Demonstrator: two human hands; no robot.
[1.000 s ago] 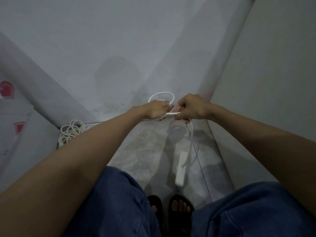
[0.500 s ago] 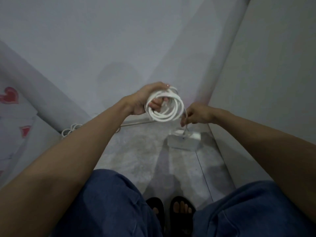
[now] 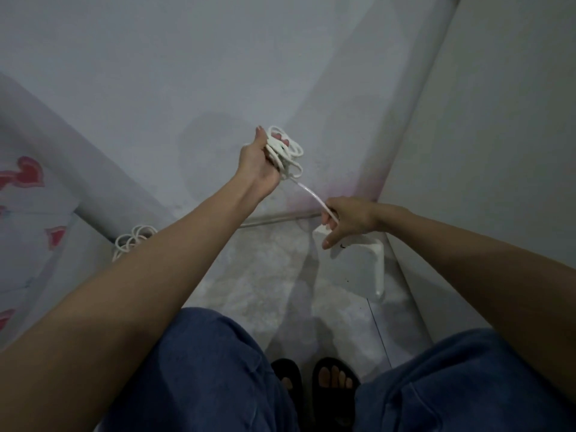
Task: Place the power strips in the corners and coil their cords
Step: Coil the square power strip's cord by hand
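Note:
My left hand (image 3: 260, 165) is raised in front of the wall and grips a bundle of white cord loops (image 3: 286, 154). A straight stretch of the same cord (image 3: 311, 194) runs down and right to my right hand (image 3: 346, 218), which pinches it between its fingers. Just below that hand a white power strip (image 3: 358, 269) hangs or tilts close to the right corner of the floor. A second coiled white cord (image 3: 132, 241) lies on the floor in the left corner, partly hidden by my left forearm.
Grey walls close in ahead and on the right. A wall with red heart shapes (image 3: 26, 174) stands at the left. The concrete floor (image 3: 265, 275) is narrow. My knees in blue trousers and my feet in black sandals (image 3: 314, 381) fill the bottom.
My left hand has lifted the cord bundle higher and turned it. My right hand has slid along the cord, now drawn straight. The power strip has shifted right, nearer the corner.

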